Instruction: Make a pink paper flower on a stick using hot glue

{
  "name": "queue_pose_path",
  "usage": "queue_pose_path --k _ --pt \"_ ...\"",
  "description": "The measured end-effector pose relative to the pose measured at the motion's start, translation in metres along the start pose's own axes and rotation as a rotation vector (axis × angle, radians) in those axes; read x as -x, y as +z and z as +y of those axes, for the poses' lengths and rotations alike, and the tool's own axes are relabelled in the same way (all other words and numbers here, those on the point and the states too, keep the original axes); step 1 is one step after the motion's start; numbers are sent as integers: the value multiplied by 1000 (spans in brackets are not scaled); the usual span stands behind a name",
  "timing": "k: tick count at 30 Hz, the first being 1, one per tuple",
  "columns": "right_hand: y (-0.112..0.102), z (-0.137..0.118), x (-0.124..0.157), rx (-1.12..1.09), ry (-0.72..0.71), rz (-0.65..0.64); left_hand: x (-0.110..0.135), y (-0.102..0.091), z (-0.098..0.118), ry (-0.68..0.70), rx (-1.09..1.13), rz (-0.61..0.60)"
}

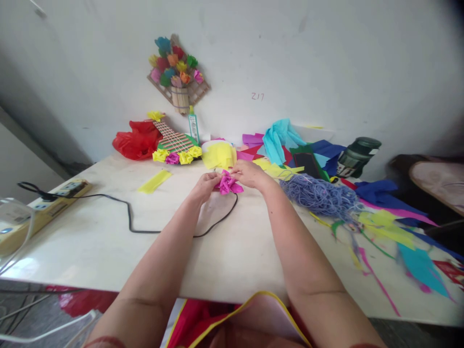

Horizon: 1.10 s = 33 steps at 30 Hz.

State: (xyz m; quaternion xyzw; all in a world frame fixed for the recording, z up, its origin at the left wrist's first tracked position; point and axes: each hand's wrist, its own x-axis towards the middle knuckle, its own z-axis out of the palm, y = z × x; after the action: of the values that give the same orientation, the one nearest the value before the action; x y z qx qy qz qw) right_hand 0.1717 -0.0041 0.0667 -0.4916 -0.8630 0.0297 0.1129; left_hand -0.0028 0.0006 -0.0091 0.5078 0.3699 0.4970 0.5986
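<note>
A magenta crepe-paper flower (227,183) is held just above the white table between my two hands. My left hand (207,186) pinches it from the left side, fingers closed. On its upper right, my right hand (248,174) has its fingers closed on the petals. Part of the flower's base is hidden behind my left fingers. Beyond my hands lies a stack of yellow crepe paper (219,154). Left of it rests a stick-and-paper craft (174,140) trimmed with yellow and magenta paper flowers.
A black cord (129,220) runs across the table from a power strip (54,208). At right lie a bundle of blue-grey string (319,195), paper scraps (420,263) and a dark green jar (358,157). A glue bottle (194,125) and red plastic bag (136,141) stand behind.
</note>
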Motion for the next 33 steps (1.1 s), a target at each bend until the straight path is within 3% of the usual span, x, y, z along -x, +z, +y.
queue_pose_path --k 9,33 --pt "-11 -7 7 5 93 -82 0 2 0 11 34 -22" --pt "-8 -15 7 183 87 11 -4 0 -8 -22 52 -33"
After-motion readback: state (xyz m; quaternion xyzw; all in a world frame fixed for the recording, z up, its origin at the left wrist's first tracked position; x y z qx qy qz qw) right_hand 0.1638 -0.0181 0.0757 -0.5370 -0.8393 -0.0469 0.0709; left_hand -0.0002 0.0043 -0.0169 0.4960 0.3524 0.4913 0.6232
